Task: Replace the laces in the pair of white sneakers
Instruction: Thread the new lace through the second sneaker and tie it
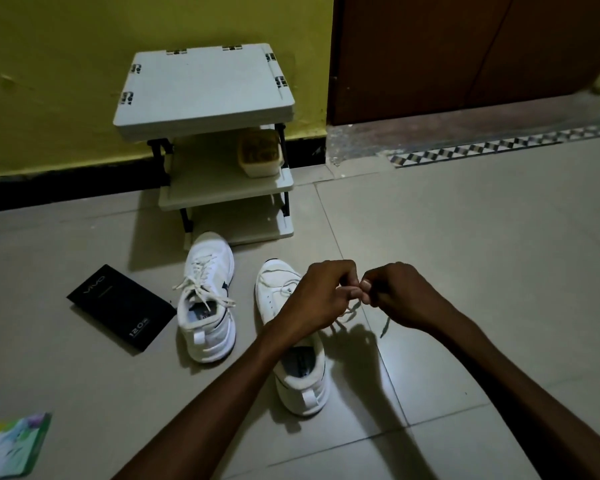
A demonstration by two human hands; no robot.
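Observation:
Two white sneakers stand on the tiled floor, toes pointing away from me. The left sneaker (207, 299) is laced, its lace ends lying loose over the sides. The right sneaker (291, 341) is partly hidden under my left forearm; a thin lace runs loosely over its toe. My left hand (317, 296) and my right hand (397, 294) meet just right of this shoe, fingertips together, pinching a white lace (349, 311) whose ends hang below them toward the floor.
A small white three-tier shoe rack (219, 140) stands against the yellow wall, a small container (260, 152) on its middle shelf. A black box (120, 308) lies left of the sneakers. A green-white packet (13, 445) sits at the bottom left. A brown door (465, 53) stands at the back right.

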